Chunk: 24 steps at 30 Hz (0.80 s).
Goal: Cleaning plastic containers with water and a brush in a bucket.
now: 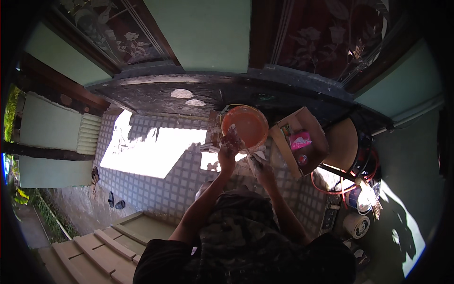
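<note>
An orange basin (248, 120) of murky reddish liquid stands by the wall in front of me. My left hand (227, 156) is closed on a dark, smeared flat piece (232, 137) over the basin's near-left edge. My right hand (260, 168) grips a narrow tool (255, 160) with a pale smeared handle, its tip reaching toward the left hand's piece. An open cardboard box (279, 142) beside the basin holds a pink package (300, 140) and small items.
A dark chair with a tan round panel (338, 142), red hose (321, 191), broom (371, 199) and paint pails (354, 225) stand right. Sandals (118, 203) lie left on the sunlit tiled floor (184, 189). Wooden boards (104, 255) are at lower left; windows (321, 38) line the wall.
</note>
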Each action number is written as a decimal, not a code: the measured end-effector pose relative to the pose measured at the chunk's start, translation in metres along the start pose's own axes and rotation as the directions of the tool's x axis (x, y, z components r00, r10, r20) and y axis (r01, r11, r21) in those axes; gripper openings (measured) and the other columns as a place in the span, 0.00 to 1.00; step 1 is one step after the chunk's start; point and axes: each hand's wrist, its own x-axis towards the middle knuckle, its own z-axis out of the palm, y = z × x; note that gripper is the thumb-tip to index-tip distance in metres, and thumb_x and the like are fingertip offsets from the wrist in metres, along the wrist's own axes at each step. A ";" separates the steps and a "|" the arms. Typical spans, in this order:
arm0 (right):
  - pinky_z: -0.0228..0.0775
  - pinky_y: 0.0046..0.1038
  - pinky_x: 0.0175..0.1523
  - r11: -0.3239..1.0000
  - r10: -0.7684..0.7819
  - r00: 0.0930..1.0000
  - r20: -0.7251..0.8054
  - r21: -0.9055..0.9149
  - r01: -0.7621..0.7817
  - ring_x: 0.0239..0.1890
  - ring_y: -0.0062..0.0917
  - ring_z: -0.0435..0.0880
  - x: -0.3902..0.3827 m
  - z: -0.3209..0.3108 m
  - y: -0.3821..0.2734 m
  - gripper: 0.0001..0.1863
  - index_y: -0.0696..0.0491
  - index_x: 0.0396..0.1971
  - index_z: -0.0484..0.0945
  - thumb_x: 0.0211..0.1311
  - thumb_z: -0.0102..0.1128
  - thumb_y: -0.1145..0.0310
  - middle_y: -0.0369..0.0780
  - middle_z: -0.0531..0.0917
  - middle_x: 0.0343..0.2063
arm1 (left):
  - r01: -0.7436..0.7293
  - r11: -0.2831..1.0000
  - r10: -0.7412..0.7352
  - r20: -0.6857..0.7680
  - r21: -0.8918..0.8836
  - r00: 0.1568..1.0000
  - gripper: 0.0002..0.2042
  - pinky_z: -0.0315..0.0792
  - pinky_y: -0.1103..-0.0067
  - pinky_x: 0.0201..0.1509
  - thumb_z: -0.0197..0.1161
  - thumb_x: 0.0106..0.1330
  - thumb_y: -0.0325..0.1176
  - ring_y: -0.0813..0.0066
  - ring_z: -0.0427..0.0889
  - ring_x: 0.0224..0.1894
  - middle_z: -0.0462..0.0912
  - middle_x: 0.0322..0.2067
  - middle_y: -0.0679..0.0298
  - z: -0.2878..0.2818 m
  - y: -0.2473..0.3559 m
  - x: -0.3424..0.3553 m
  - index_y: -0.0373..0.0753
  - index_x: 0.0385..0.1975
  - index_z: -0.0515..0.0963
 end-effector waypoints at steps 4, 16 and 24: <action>0.71 0.41 0.49 0.986 0.134 0.991 -0.023 -0.095 -0.136 0.46 0.47 0.81 0.021 0.022 0.006 0.20 0.55 0.50 0.79 0.68 0.49 0.58 0.52 0.83 0.40 | 0.172 0.955 -0.161 0.062 -0.242 0.985 0.09 0.74 0.70 0.34 0.58 0.65 0.29 0.62 0.83 0.32 0.83 0.29 0.52 0.009 0.001 -0.008 0.30 0.39 0.75; 0.73 0.46 0.46 1.000 -0.012 1.000 -0.010 -0.014 0.012 0.40 0.48 0.83 -0.009 0.011 -0.009 0.19 0.54 0.48 0.80 0.69 0.49 0.57 0.54 0.83 0.36 | 0.082 0.996 -0.082 -0.002 -0.030 0.997 0.10 0.77 0.80 0.35 0.63 0.64 0.25 0.77 0.80 0.40 0.81 0.34 0.62 0.003 -0.010 -0.007 0.30 0.42 0.74; 0.74 0.40 0.41 0.993 0.114 0.987 -0.114 0.049 -0.109 0.34 0.42 0.83 0.045 0.041 0.052 0.19 0.49 0.54 0.78 0.68 0.52 0.58 0.46 0.84 0.33 | 0.224 0.854 -0.277 -0.045 -0.470 0.960 0.14 0.74 0.77 0.44 0.66 0.59 0.25 0.76 0.79 0.39 0.79 0.40 0.64 -0.011 0.004 -0.008 0.34 0.43 0.73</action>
